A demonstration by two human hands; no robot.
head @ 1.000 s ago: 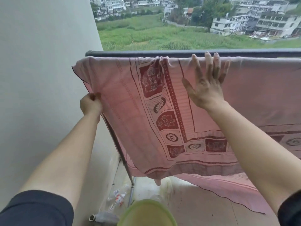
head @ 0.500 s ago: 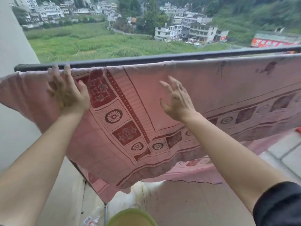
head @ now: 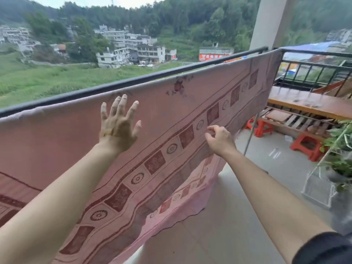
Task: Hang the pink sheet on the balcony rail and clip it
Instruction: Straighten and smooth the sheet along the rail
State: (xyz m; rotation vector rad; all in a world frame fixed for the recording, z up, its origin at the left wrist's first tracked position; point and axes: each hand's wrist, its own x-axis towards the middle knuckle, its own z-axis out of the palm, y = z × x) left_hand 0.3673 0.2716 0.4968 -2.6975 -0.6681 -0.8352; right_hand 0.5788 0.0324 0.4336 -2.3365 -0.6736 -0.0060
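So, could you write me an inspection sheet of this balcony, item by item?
Surface: pale tiled floor.
Job's things: pink sheet draped over the rail; no clips seen.
Clutter: red stools, wooden bench, potted plant on a wire rack, all at the right.
Grips: left hand flat on the sheet, fingers spread; right hand appears to pinch the fabric lower down.
Cables: nothing seen.
Surroundings: pillar, field, buildings, hills.
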